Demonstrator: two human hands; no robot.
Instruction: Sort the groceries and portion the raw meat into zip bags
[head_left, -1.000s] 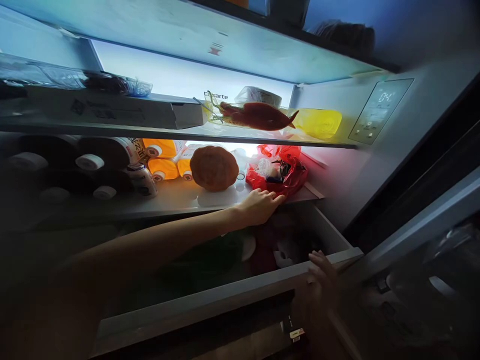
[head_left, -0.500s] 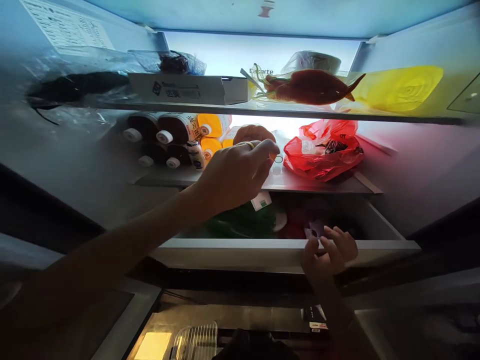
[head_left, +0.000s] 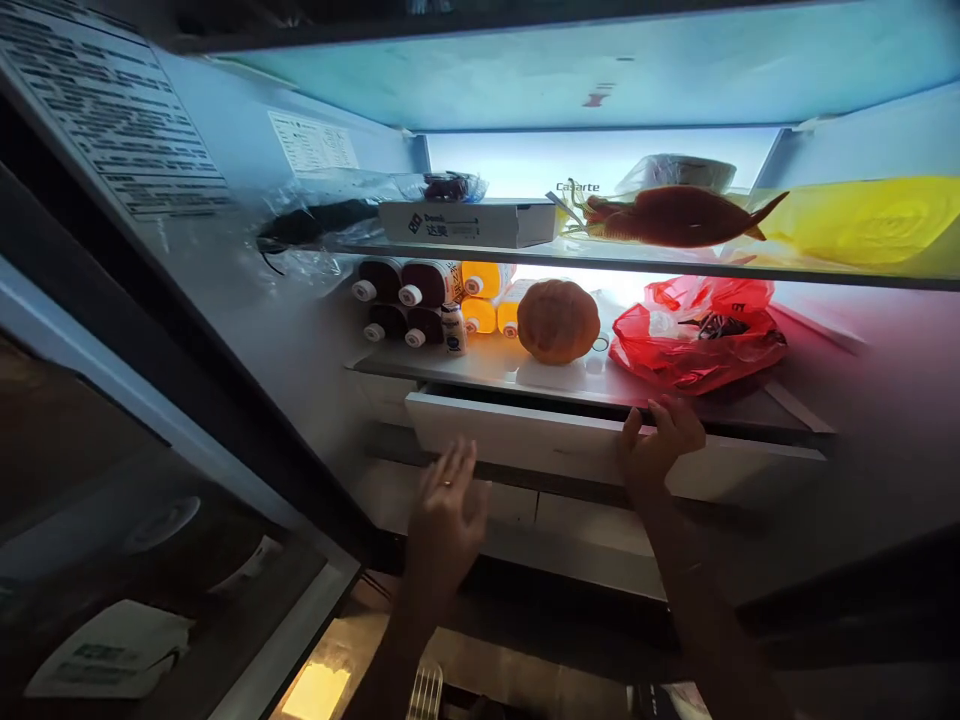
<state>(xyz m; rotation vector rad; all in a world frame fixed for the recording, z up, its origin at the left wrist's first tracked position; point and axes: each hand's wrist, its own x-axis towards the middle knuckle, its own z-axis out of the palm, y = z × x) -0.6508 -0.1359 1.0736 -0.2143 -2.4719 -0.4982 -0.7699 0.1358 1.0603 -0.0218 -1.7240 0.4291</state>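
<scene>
My left hand (head_left: 448,515) is raised just before the fridge drawer (head_left: 525,437), fingers stretched out and holding nothing. A ring shows on one finger. At the drawer's right part, my right hand (head_left: 661,445) rests against the top edge of the front panel with its fingers apart. The drawer stands slightly out, with a dark gap along its top; its contents are hidden. On the shelf (head_left: 487,368) above it sits a round, ribbed orange pumpkin (head_left: 559,322). A red plastic bag (head_left: 697,345) lies to the right of the pumpkin.
Stacked bottles with white caps (head_left: 431,283) and a small bottle (head_left: 453,328) stand left of the pumpkin. The upper shelf holds a white box (head_left: 465,224), a netted reddish-brown item (head_left: 675,215) and a yellow bag (head_left: 870,222). An open fridge door (head_left: 247,430) borders the left.
The drawer has slid inward and is nearly closed. My left hand has moved down from the pumpkin to the drawer front, uncovering the pumpkin. My right hand has moved forward with the drawer.
</scene>
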